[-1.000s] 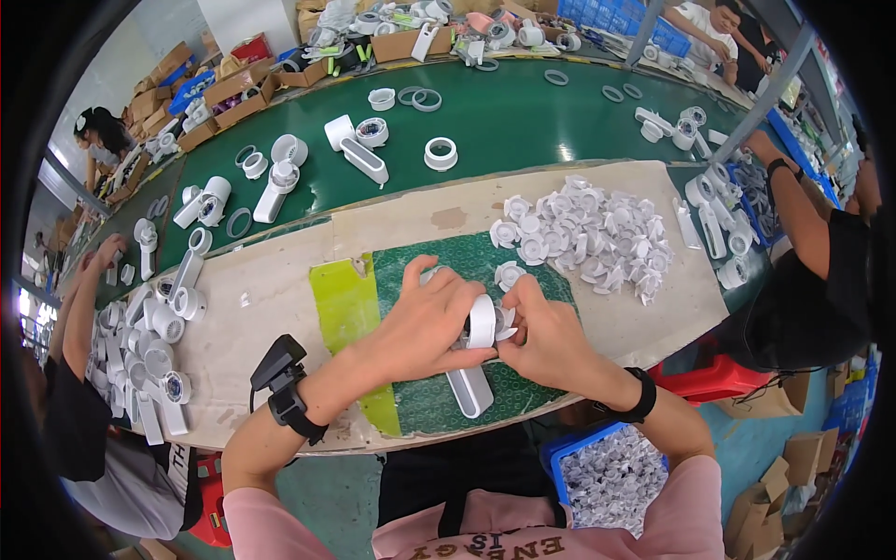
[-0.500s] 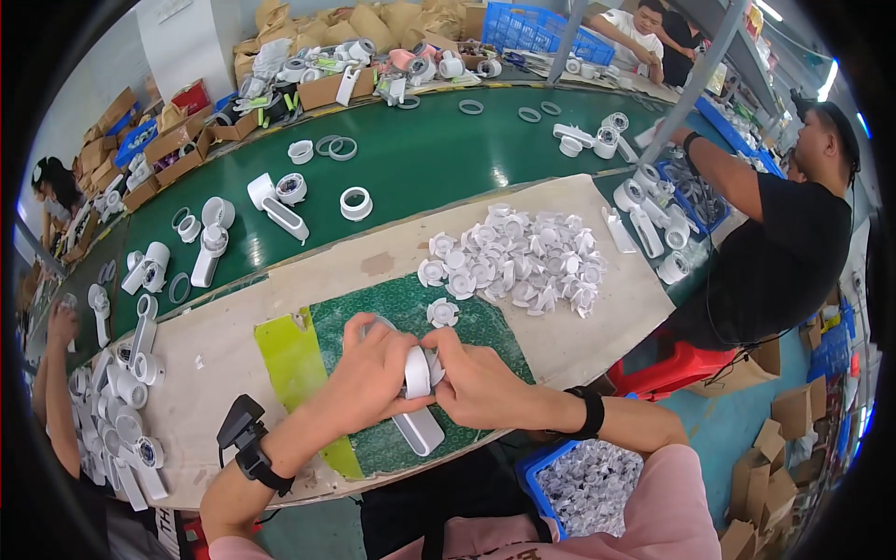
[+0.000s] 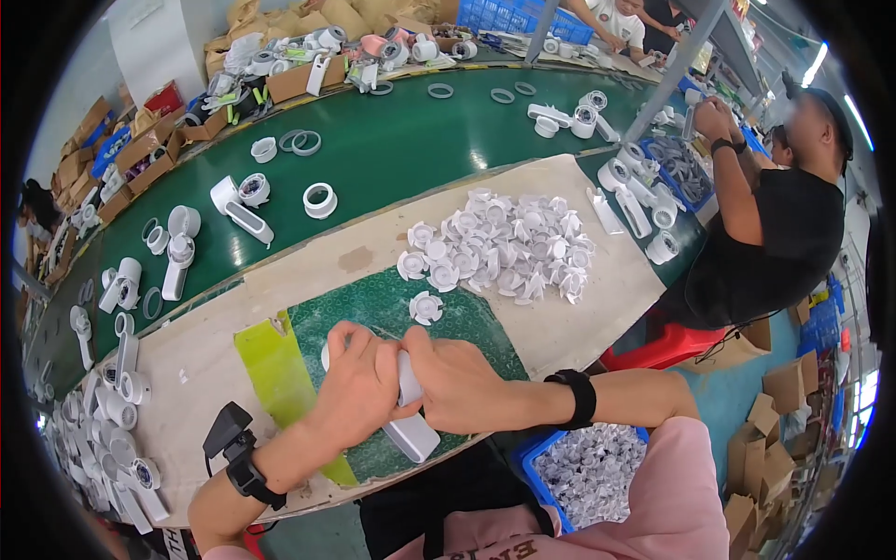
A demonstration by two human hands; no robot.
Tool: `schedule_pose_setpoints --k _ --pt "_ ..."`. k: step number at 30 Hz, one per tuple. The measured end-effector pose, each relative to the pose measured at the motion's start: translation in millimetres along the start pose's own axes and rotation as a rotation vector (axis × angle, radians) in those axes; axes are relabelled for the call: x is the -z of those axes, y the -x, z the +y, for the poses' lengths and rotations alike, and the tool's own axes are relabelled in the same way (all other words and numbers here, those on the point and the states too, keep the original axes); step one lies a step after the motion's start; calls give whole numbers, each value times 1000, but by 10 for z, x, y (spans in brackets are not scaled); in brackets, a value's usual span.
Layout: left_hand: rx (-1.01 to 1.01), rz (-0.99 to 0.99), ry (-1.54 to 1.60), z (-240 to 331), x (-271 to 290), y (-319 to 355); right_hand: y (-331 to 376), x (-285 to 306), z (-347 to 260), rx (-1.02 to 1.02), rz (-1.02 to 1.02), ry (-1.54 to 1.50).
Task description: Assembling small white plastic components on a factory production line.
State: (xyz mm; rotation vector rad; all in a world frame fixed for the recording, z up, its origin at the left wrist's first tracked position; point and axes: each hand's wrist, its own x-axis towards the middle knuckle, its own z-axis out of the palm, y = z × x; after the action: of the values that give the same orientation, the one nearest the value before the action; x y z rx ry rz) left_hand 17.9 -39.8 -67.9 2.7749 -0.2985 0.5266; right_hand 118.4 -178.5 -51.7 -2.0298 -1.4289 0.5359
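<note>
Both my hands are closed around the round head of a white handheld fan body [image 3: 413, 439], whose handle juts out below them toward the table's near edge. My left hand [image 3: 359, 383] wraps the head from the left. From the other side my right hand [image 3: 462, 383] presses against it, thumb up near the rim. The fingers cover most of the head, so whatever sits inside it is hidden. Just beyond them, one white fan impeller [image 3: 426, 307] lies on the green textured mat [image 3: 481, 336]. A heap of similar white impellers [image 3: 523, 245] spreads farther right on the board.
A green conveyor belt [image 3: 373, 140] beyond the board carries fan bodies and grey rings. More fan bodies [image 3: 117, 411] crowd the left side. A blue crate [image 3: 532, 457] of small clear-white pieces stands below the right edge. A co-worker in black [image 3: 770, 243] sits at right.
The impeller seen at the fan head's opening between my right fingers is now out of sight. My right hand has closed in against the head. The co-worker at right has raised their hands.
</note>
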Motion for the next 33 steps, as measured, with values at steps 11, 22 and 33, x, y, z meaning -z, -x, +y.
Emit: schedule_pose_setpoints --k 11,22,33 --pt "330 179 130 -258 410 -56 -54 337 118 9 -20 -366" --pt "318 436 121 -872 672 -821 -883 561 356 -195 -102 -707" --pt "395 86 250 -337 409 -274 -1614 1449 1214 -307 30 -332"
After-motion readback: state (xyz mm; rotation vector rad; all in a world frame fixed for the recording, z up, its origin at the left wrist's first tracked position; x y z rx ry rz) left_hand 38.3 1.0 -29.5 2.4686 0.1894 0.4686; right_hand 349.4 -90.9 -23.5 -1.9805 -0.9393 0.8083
